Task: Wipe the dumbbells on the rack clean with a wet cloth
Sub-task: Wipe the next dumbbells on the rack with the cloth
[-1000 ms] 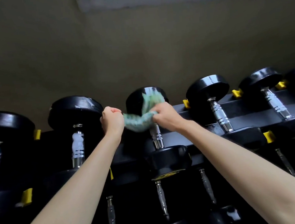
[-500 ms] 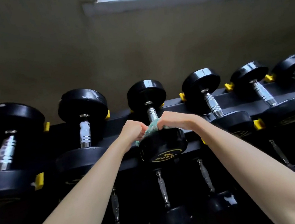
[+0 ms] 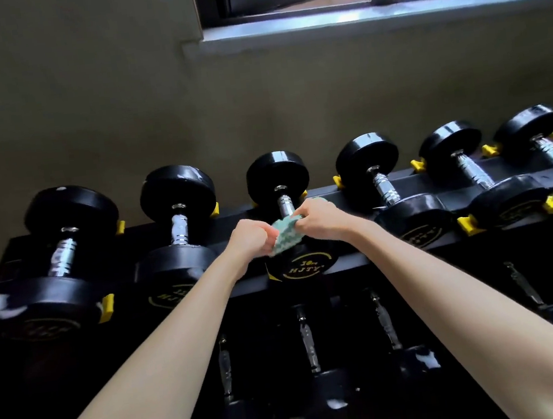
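A black rack (image 3: 345, 194) carries a row of black dumbbells with chrome handles. On the middle dumbbell (image 3: 277, 174) a green and white cloth (image 3: 285, 237) lies stretched over the top of the near head, just below the handle. My left hand (image 3: 251, 238) grips the cloth's left end in a fist. The cloth's right end is gripped by my right hand (image 3: 321, 218), which rests on the near head. A yellow label on that head's face shows beneath the cloth.
Other dumbbells (image 3: 174, 217) (image 3: 385, 179) sit close on both sides, held by yellow clips (image 3: 468, 224). A lower tier with more dumbbells (image 3: 309, 340) lies below my arms. Behind the rack rises a grey wall with a window sill (image 3: 384, 14) above.
Both hands brought the cloth down from the far head and handle onto the near head of the middle dumbbell. My view has lifted, so the window shows now.
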